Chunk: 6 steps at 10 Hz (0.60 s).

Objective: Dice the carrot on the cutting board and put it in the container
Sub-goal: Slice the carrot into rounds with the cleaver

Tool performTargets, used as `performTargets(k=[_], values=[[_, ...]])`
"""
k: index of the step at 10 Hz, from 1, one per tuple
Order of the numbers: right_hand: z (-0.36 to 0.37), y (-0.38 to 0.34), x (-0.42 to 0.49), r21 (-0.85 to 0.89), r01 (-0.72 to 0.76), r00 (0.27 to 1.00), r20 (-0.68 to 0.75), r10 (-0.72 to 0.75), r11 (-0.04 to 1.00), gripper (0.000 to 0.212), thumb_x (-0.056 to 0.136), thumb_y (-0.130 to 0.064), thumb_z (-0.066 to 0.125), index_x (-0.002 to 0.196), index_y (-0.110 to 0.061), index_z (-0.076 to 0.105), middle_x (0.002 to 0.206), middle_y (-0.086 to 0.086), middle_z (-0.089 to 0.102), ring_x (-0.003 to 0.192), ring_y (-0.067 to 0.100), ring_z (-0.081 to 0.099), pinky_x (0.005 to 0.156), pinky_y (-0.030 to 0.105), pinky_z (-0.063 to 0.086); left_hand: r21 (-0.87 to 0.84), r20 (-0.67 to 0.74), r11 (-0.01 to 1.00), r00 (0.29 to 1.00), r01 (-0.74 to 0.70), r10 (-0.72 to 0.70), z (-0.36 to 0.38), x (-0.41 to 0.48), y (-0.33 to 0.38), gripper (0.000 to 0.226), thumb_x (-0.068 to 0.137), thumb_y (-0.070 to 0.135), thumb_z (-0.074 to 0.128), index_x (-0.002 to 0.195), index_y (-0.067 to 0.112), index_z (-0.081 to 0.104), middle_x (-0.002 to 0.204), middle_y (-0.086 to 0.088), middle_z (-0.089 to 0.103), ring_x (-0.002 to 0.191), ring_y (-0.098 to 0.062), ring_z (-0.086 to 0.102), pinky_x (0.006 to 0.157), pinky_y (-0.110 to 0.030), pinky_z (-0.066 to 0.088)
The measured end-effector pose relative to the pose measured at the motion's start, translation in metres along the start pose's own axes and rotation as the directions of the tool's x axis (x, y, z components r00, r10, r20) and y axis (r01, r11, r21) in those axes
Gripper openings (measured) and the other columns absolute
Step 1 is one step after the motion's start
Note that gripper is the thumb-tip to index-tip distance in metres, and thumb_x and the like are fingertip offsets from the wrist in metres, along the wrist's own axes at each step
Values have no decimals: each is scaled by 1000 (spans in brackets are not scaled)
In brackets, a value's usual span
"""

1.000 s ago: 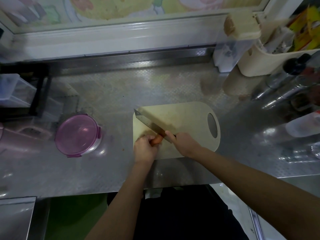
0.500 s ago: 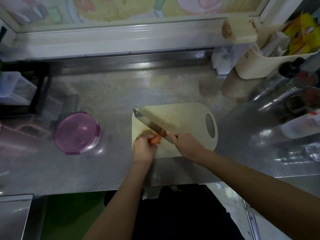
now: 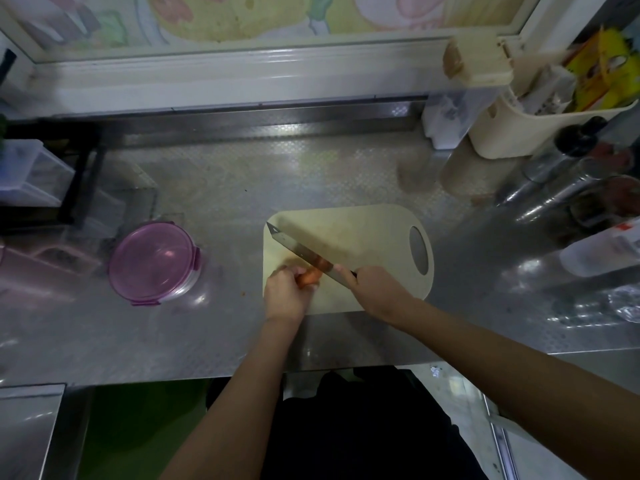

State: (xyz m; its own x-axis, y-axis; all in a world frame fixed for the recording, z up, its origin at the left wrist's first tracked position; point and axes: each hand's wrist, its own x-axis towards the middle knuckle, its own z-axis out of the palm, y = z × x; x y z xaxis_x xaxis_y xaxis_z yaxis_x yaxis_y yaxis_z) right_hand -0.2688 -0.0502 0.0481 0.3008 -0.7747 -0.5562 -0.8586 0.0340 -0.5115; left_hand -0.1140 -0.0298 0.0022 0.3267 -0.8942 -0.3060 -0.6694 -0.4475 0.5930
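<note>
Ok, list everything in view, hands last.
embossed steel counter: one, grey, under everything
beige plastic cutting board: one, beige, counter centre
steel-bladed knife: one, silver, slanted over the board's left part
orange carrot: one, orange, on the board, under the knife
round purple-lidded container: one, lid on, left of the board
cream plastic basket: one, cream, far right corner
clear bottles: several, blurred, right edge
left hand: one, holds the carrot
right hand: one, grips the knife handle

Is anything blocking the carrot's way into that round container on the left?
Yes, its purple lid is on, covering the opening. Nothing else stands between the cutting board and the container.
</note>
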Motion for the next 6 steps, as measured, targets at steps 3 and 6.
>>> performTargets(k=[3, 6], values=[[4, -8, 1, 52, -98, 995, 6, 98, 994, 56, 100, -47, 19, 94, -1, 50, 71, 6, 49, 77, 25, 52, 70, 35, 39, -2, -12, 1000, 1000, -1, 1, 2, 0, 0, 23, 71, 22, 76, 93, 16, 72, 98, -7, 67, 92, -25, 61, 82, -30, 47], [15, -11, 24, 63, -47, 999, 9, 46, 997, 46, 104, -21, 25, 147, -4, 22, 104, 18, 56, 96, 32, 58, 70, 37, 37, 4, -30, 1000, 1000, -9, 9, 4, 1, -1, 25, 73, 28, 74, 95, 16, 73, 100, -7, 68, 92, -25, 62, 80, -28, 46]])
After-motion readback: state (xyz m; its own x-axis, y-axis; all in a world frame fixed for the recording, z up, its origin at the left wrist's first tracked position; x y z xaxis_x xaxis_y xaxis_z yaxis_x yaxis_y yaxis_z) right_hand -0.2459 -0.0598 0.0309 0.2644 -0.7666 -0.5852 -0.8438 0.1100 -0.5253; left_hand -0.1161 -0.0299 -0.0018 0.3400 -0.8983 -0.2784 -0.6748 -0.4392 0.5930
